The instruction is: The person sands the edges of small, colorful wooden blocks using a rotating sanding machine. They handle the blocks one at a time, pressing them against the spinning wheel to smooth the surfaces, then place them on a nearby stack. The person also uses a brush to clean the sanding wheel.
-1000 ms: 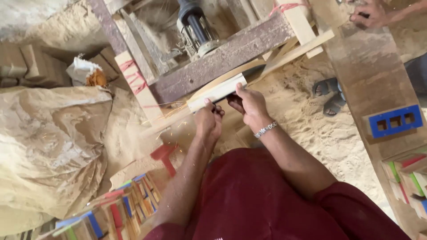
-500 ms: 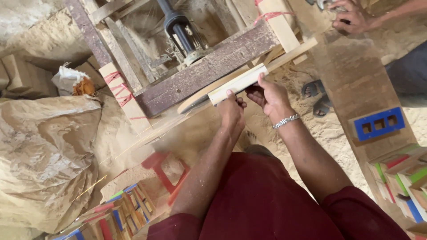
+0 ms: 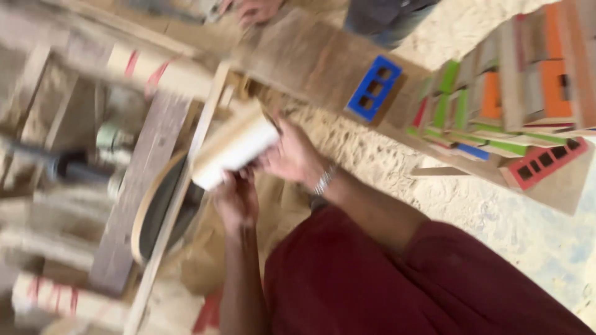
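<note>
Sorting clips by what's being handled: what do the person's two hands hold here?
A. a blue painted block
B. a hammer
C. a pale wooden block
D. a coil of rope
C: the left hand and right hand both grip a pale wooden block, though the picture is blurred.

Both hands sit close together at the wooden block; the left hand grips it from below and the right hand from the side; no gap shows between them. To the left, the wooden frame and a blurred machine crowd the space; passage there is narrow. Above, a long plank with a blue slotted piece bars the way; another person's hand rests at its far end. To the right, stacked painted pieces form a wall; between them and the right forearm, a sawdust floor lies open.
</note>
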